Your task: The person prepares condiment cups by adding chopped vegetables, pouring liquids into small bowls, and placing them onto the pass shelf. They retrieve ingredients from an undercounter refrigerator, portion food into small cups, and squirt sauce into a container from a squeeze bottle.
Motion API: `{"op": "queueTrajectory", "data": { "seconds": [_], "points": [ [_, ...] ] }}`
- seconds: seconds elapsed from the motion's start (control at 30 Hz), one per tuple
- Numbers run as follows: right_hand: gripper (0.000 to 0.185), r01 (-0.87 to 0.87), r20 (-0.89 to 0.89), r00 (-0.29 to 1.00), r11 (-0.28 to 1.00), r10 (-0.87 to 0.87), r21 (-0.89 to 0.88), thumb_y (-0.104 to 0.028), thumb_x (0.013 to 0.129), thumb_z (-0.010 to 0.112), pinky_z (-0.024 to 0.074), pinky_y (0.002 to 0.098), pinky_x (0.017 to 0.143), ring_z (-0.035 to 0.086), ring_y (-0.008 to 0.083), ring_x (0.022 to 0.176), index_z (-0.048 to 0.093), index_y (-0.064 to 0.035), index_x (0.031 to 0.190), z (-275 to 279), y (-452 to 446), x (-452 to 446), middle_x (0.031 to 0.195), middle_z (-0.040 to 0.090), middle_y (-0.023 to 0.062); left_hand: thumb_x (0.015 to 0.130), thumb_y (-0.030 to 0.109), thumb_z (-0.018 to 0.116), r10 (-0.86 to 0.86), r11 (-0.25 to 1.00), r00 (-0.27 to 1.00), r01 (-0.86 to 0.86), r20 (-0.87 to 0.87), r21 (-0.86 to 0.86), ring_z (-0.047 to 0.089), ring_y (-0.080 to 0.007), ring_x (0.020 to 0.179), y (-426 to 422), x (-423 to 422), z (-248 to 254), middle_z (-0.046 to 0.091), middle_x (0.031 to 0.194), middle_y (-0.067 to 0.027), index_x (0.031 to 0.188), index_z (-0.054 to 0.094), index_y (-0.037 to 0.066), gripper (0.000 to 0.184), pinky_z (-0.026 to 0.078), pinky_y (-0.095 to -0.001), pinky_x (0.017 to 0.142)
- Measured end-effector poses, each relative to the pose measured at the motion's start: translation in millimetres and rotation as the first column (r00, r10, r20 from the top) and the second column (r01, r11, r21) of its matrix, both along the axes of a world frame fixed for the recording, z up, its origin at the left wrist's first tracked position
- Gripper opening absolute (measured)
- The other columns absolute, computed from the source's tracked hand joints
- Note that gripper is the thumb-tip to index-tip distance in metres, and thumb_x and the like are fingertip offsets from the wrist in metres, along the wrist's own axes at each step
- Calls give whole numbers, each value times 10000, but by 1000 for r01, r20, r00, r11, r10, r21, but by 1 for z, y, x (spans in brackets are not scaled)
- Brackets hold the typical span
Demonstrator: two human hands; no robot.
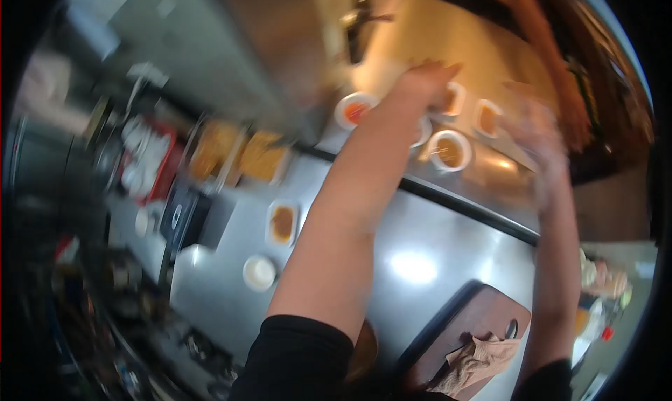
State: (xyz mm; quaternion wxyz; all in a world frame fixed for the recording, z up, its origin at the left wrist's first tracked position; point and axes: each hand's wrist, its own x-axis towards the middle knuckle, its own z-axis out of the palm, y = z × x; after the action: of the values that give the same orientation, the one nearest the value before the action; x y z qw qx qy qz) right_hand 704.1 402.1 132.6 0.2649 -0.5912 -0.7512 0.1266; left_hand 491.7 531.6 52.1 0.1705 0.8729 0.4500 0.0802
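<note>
Just by left hand (430, 86), on lit surface (483, 44): small dish (456, 101) with orange-brown contents, partly covered by that hand. Cannot tell left grip, pinched or loose; too blurred, contact unclear too. Reaching in with right hand (530, 128), fingers spread, motion-blurred, just beside second dish (487, 119), similar contents; cannot tell if touching. Closer in, round white bowl (451, 151) of brownish food. Left of left forearm, bowl of red food (355, 111). Below, on steel surface (455, 250): dish of brown sauce (282, 224), small white bowl (260, 273) near it. Between the forearms, toward bottom, dark cutting board (486, 313), crumpled tan cloth (483, 360) on top. Farther left, two food tubs (262, 156) side by side, then red basket (169, 164) with white items inside.
</note>
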Motion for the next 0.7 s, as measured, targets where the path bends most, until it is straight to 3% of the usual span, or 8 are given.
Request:
{"op": "queueTrajectory", "data": {
  "seconds": [0.03,0.07,0.1,0.2,0.37,0.5,0.57,0.7],
  "points": [
    [557,-134,205,975,966,88,219,-182,786,796,409,376,1091,560,285,1251,631,-64,1305,5,-9,-4,1293,635,142,769,208,788,23,997,998,-26,52,72,478,-312,1343,-15,-17,27,556,1380,-143,1488,436,189,801,340,-523,1132],
    [495,16,187,982,997,-30,75,-177,793,786,417,384,1086,584,300,1214,653,-63,1256,38,-44,-50,1231,664,131,801,219,778,37,990,999,-40,22,137,497,-310,1331,-36,-40,51,578,1362,-147,1480,452,157,756,380,-490,1109],
    [492,-129,80,988,990,133,-48,-176,790,783,416,393,1088,594,304,1198,654,-69,1252,44,-64,-75,1237,660,136,834,230,769,27,977,1000,-24,-8,213,516,-309,1318,-58,-58,68,601,1343,-152,1473,467,124,714,420,-456,1086],
    [623,-367,47,920,896,390,-250,-215,773,785,395,428,1120,572,332,1239,572,-80,1344,27,-110,-135,1345,599,160,837,197,787,-45,951,848,-125,528,282,658,-270,1093,-155,-152,89,680,1181,-162,1312,629,61,519,515,-378,946],
    [952,-546,-33,826,783,563,-297,-403,756,796,259,428,1217,330,383,1464,374,-33,1525,-87,-142,-267,1560,356,271,820,94,783,505,772,652,-635,565,43,642,-236,921,-322,-291,63,673,1027,-124,1200,662,23,405,513,-334,840],
    [821,-575,137,783,789,607,-216,-262,734,770,398,431,1115,475,392,1341,456,-28,1456,-116,-141,-345,1443,482,257,739,111,834,753,616,503,-766,424,-186,565,-271,1056,-431,-321,-17,567,1249,-135,1389,522,50,724,463,-391,917],
    [733,-506,182,774,765,607,-397,-182,730,738,448,448,1037,547,363,1241,496,-25,1405,-100,-135,-362,1311,560,226,698,142,865,842,513,403,-803,358,-303,554,-256,1140,-457,-312,-27,529,1342,-132,1470,440,65,885,450,-387,994],
    [736,-518,87,813,784,575,-341,-148,718,724,454,448,1007,571,362,1168,487,-10,1401,-95,-137,-347,1211,591,211,613,190,927,822,542,419,-782,386,-308,515,-334,1202,-469,-302,-56,500,1355,-176,1492,398,57,1034,420,-448,1037]
  ]
}}
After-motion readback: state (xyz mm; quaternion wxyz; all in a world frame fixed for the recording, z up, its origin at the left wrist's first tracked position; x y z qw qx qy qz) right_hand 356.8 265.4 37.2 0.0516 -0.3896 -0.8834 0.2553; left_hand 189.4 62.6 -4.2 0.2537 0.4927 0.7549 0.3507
